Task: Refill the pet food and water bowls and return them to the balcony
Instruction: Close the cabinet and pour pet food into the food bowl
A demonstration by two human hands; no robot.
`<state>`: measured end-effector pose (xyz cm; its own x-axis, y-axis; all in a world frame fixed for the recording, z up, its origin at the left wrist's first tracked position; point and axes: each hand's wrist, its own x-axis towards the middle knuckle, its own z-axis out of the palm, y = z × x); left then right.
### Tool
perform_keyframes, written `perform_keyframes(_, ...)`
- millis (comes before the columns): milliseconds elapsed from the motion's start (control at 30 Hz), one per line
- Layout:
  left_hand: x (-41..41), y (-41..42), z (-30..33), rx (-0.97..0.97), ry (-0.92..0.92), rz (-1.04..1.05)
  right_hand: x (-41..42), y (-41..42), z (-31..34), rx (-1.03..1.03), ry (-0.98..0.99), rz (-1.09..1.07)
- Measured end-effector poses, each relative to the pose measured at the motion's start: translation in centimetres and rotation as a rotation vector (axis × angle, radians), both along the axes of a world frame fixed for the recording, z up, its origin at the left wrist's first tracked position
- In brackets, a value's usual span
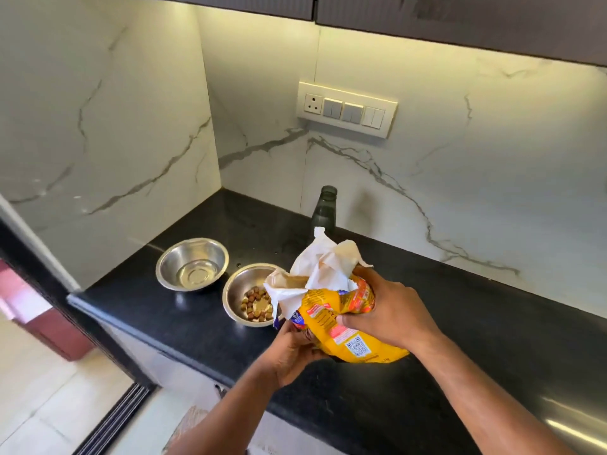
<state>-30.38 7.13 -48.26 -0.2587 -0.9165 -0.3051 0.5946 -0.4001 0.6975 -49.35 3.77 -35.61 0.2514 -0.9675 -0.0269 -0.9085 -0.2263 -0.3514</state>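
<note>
Fingers of our right hand (391, 310) and left hand (295, 349) are gripping the kibble bag (341, 320), tipping it over the near bowl (244, 285); next we're judging more tilt.

left hand (297, 351) curled, right hand (391, 315) gripping (forearms extended)

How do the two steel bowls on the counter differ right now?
The near bowl holds brown kibble scattered on its bottom; the far bowl holds none, and whether there is water in it I cannot tell. The near bowl is partly hidden by the open mouth of the yellow bag, which both hands, left and right, grip; the far bowl stands in full view, nearer the corner wall. Both are round, shiny steel, upright on the black counter.
</note>
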Motion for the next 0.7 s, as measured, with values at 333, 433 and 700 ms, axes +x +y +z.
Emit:
perform_keyframes(333, 0.4, 0.3, -1.8, 0.053, 0.096, 0.053, 2.9, -2.6, 0.5, 0.061, 0.198, 0.113)
perform_keyframes(433, 0.9, -0.1, -1.7, 0.049, 0.155, 0.046, 4.1, -3.4, 0.9, 0.092, 0.229, 0.128)
perform_keyframes(700, 2.0, -0.8, -3.0, 0.071, 0.241, 0.003, 7.0, -5.4, 1.7, 0.143, 0.331, 0.145)
